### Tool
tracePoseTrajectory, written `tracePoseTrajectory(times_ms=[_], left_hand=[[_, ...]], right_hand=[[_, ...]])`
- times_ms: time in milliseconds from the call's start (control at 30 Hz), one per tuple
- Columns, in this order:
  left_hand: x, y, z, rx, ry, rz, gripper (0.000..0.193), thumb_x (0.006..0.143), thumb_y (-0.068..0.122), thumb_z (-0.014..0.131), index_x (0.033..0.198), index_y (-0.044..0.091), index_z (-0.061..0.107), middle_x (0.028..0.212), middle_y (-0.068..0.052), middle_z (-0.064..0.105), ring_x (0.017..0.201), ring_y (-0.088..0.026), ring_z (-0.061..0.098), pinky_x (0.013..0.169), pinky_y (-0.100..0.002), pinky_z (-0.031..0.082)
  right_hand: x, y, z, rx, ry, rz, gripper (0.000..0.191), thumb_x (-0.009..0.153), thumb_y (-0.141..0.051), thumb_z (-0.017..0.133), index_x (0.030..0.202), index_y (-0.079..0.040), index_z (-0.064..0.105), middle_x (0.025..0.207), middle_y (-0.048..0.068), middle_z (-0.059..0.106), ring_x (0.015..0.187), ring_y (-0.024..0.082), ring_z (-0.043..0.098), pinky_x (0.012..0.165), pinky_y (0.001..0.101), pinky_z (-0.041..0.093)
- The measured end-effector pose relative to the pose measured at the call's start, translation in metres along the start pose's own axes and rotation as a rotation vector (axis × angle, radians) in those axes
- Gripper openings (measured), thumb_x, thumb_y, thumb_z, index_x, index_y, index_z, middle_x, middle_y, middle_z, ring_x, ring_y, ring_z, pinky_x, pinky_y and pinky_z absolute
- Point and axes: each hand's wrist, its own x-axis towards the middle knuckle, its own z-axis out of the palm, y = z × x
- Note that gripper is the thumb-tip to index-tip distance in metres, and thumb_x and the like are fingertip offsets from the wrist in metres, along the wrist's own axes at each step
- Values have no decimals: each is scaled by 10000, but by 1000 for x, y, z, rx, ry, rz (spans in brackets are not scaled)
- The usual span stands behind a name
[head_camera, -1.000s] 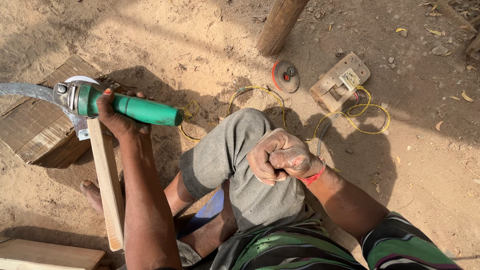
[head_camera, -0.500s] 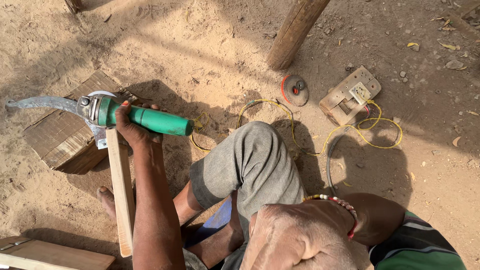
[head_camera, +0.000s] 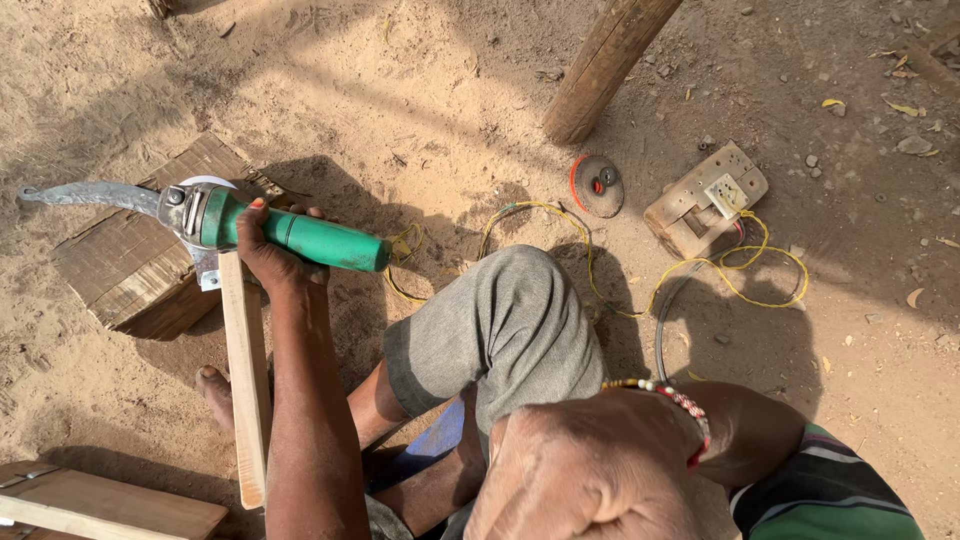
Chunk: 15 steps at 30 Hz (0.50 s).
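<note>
**Closest to the camera, a fist; out ahead, a grinder in hand**

Nearest the lens, the right hand (head_camera: 590, 475) is raised close to the head, its fingers curled into a tight fist with nothing visible inside it; a beaded bracelet (head_camera: 672, 398) circles the wrist. Just beyond it, the bent knee in grey shorts (head_camera: 500, 325) juts up over the sandy ground (head_camera: 400, 90).

On the left side, the left arm stretches straight forward from the lower edge of the view, wrist level, and the left hand (head_camera: 272, 255) wraps around the green angle grinder (head_camera: 290, 232), fingers clenched over its body from above. The grinder lies roughly horizontal, its head pointing left. A curved metal blade (head_camera: 90, 194) extends from under the grinder's head further left. Beneath the head, a pale wooden slat (head_camera: 245, 370) runs back toward the person, its far end resting on a dark wooden block (head_camera: 130, 265). A bare foot (head_camera: 215, 392) sits just beside the slat.

Farther out, yellow wire (head_camera: 730, 285) loops across the sand to a wooden socket board (head_camera: 705, 200). A spare grinding disc (head_camera: 597, 185) lies near it, and a wooden post (head_camera: 600, 65) leans beyond.
</note>
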Motion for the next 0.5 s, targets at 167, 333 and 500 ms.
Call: tracePoseTrajectory(times_ms=[167,333,500], left_hand=[[-4,-7,0,36,-50,12,318,828,265,717,1054,71,607,849,-144,629,737,-282,673,689,-445,641],[3,-11,-1,11,-37,9,296,838,240,721,1031,42,614,850,-133,622,767,-261,664,703,-449,641],[6,-11,-3,22,-38,-18,291,823,255,706,1011,48,625,819,-142,622,709,-285,654,672,-435,629]], right_hand=[[-7,37,-48,151,229,23,357,1065,-233,579,777,-24,542,702,55,553,600,145,522,575,289,411],[-28,76,-78,265,407,30,432,1009,-310,662,726,2,564,698,83,557,560,117,487,500,265,375],[-43,95,-94,355,483,49,386,975,-240,706,736,24,558,701,84,523,520,105,454,480,284,407]])
